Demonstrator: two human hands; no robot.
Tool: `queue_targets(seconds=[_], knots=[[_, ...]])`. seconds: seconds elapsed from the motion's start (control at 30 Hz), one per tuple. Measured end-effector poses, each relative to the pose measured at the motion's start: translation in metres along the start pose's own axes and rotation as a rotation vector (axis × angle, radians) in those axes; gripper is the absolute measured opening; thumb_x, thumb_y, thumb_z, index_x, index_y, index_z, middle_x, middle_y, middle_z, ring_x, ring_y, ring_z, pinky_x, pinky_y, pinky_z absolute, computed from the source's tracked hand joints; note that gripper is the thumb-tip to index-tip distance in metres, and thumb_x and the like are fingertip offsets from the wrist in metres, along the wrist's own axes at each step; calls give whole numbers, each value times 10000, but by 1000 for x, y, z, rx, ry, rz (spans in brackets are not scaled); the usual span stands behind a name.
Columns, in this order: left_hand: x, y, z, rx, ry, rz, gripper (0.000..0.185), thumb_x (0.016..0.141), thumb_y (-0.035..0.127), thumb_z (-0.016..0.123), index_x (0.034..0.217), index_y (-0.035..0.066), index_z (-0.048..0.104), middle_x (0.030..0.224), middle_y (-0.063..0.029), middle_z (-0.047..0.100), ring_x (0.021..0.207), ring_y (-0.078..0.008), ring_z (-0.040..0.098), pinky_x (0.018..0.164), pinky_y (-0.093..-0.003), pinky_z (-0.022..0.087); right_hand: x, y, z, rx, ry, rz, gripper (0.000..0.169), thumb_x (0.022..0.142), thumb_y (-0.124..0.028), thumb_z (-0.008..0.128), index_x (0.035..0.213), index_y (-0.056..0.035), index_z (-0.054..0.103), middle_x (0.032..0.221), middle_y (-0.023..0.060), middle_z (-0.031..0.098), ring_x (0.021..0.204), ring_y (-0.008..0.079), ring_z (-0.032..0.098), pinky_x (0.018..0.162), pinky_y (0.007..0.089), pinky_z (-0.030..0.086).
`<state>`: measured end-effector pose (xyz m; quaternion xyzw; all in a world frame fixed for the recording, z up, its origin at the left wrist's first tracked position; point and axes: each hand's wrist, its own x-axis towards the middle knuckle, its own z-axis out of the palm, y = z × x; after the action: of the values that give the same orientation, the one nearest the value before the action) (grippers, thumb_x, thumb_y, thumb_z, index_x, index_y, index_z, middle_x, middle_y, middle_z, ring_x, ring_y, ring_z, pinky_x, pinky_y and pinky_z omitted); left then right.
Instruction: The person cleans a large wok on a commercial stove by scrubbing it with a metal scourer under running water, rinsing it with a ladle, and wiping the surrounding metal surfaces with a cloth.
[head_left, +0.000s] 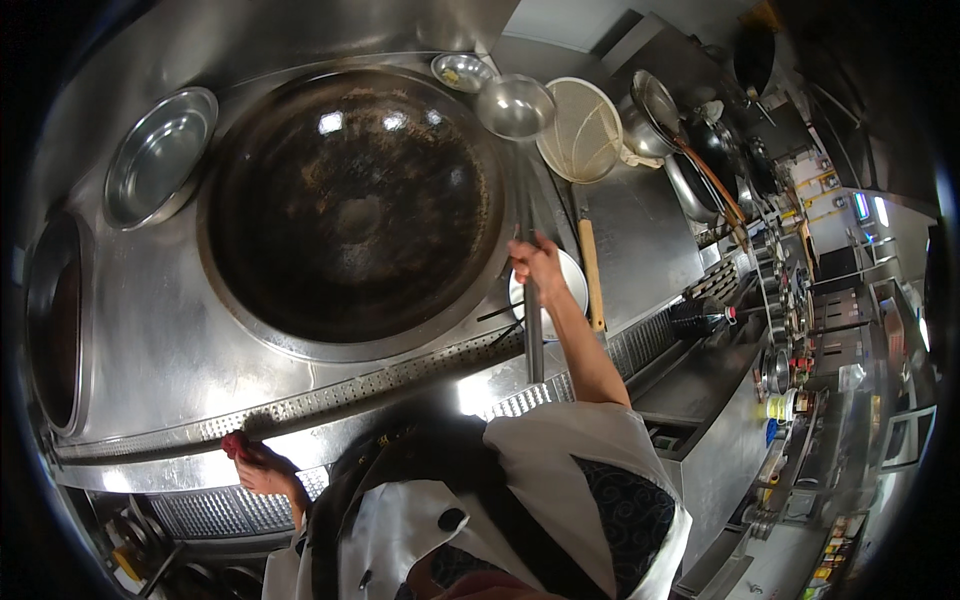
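My right hand (536, 266) grips the long metal handle of a steel ladle (517, 109). The ladle's bowl is at the far right rim of a large dark wok (352, 277), whose inside looks wet and holds no food that I can see. Beneath my right hand a white bowl (574, 285) is partly hidden, with thin dark sticks (495, 313) jutting from its left side. At the front edge of the steel range (157, 337), my left hand (262, 472) holds a bunched red cloth (234, 442).
A steel basin (161, 161) stands left of the wok, near a second wok (56, 322). A small steel bowl (457, 71) holds yellowish bits. Right of the ladle lie a mesh strainer (581, 131) and steel pots (646, 135). A perforated drain strip (360, 386) runs along the front.
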<state>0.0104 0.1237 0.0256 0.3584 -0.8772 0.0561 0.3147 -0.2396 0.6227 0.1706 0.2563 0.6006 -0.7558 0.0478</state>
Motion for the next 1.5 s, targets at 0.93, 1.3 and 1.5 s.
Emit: queue_targets(seconds=[0.93,1.3,1.5], knots=[[127,129,-46,-2057,-1000,-913,455,894,287,403,1275,40,383,1210,-119,500,1090,-263,494,940,-389,403,102,32,-54,-761,171,-566,583,780,-148,635,1297,-70,376,1119,140,541,934,227,581,720,324,504],[131,263,-45,-1555,-1136,-119,535,754,32,498,1282,61,420,1300,-98,435,1193,-212,414,930,-309,379,15,82,212,-93,-488,-139,353,874,-294,574,1096,-20,579,971,40,632,848,108,569,798,264,451],[120,78,36,-794,-425,-314,372,834,-42,441,1180,71,512,1257,-93,488,1128,-208,482,842,-296,457,159,83,194,-316,-474,-159,420,877,-282,567,1200,-24,495,1115,50,574,972,120,534,858,276,422]])
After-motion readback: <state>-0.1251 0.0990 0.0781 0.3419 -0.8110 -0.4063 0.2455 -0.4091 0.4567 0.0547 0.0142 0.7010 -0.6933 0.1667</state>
